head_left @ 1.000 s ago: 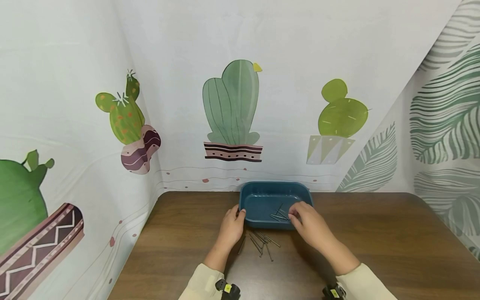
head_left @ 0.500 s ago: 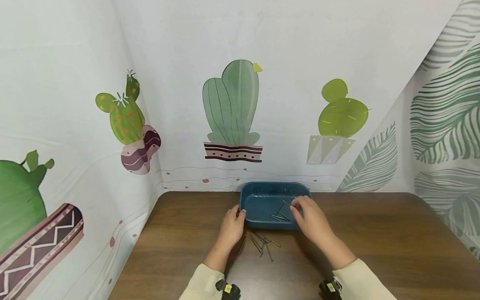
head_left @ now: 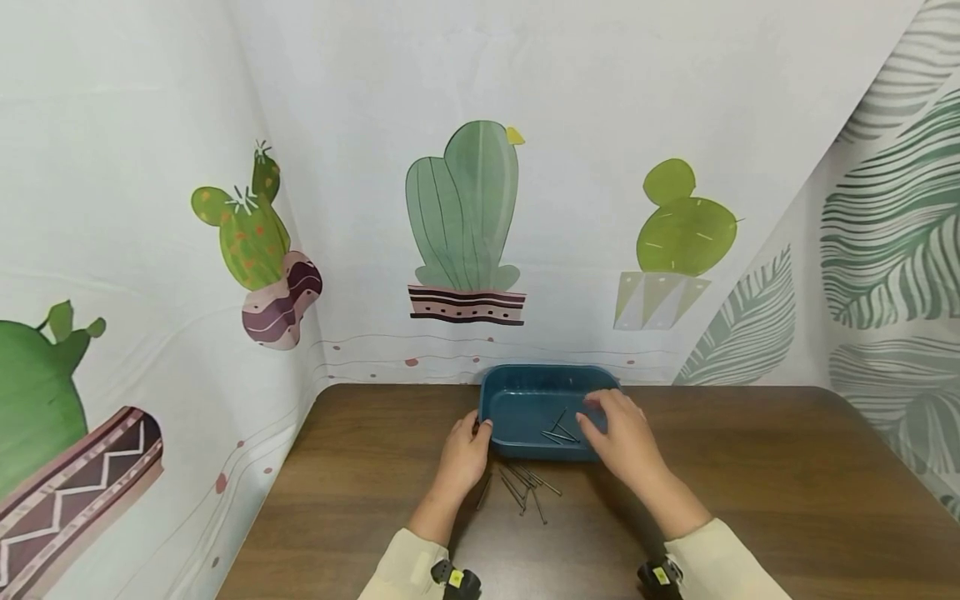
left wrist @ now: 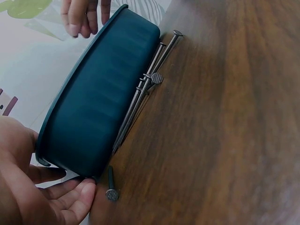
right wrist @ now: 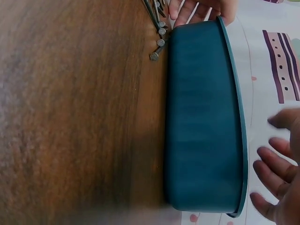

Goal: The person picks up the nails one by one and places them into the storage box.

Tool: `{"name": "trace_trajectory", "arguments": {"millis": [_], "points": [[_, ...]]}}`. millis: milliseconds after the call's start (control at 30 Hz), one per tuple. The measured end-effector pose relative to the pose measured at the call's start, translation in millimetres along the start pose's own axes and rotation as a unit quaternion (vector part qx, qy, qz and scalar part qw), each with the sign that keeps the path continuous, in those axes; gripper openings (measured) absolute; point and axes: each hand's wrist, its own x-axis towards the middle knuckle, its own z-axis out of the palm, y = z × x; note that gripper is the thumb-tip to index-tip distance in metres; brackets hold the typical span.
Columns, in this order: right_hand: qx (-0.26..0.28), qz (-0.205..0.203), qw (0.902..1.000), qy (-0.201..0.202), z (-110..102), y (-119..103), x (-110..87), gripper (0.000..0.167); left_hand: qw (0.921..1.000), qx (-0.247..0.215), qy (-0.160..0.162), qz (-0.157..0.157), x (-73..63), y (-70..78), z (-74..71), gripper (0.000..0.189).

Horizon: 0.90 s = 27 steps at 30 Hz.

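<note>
A dark teal plastic tray (head_left: pixel 525 407) stands at the far edge of the table. My left hand (head_left: pixel 462 452) grips its near left corner; the left wrist view shows the fingers curled at the tray's end, low against the wall. Several steel nails (head_left: pixel 557 436) lie inside, toward the right. Over the right end hangs my right hand (head_left: pixel 628 440), thumb and fingers spread apart with nothing between them. On the wood in front of the tray, more nails (left wrist: pixel 133 110) lie in a loose bunch. One single nail (left wrist: pixel 111 187) rests by the left fingertips.
The brown wooden table (head_left: pixel 750 475) reaches out to both sides. Behind it hangs a pale cloth (head_left: pixel 577 250) printed with cacti and leaves, close to the tray's back. Each wrist carries a black camera (head_left: pixel 455 579) over a cream sleeve.
Half a second ago my right thumb and fingers pinched a nail above the tray; now they have parted and let it go. The left hand and the tray have stayed put.
</note>
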Motion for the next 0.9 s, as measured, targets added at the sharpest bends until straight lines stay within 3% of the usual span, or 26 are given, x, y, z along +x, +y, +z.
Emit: {"name": "trace_trajectory", "arguments": {"millis": [100,200,900], "points": [[0.007,0.019,0.9997,-0.01,-1,0,-1.5,0.049,1.0,-0.004,-0.003,-0.002,-0.6,0.7,-0.5,0.045],[0.012,0.028,0.9994,-0.017,-1,-1,-2.6,0.058,1.0,-0.004,-0.004,-0.002,-1.1,1.5,-0.8,0.046],[0.013,0.001,0.9997,-0.02,0,-6,-11.7,0.052,1.0,0.0,-0.005,-0.004,-0.2,0.1,-0.3,0.047]]}}
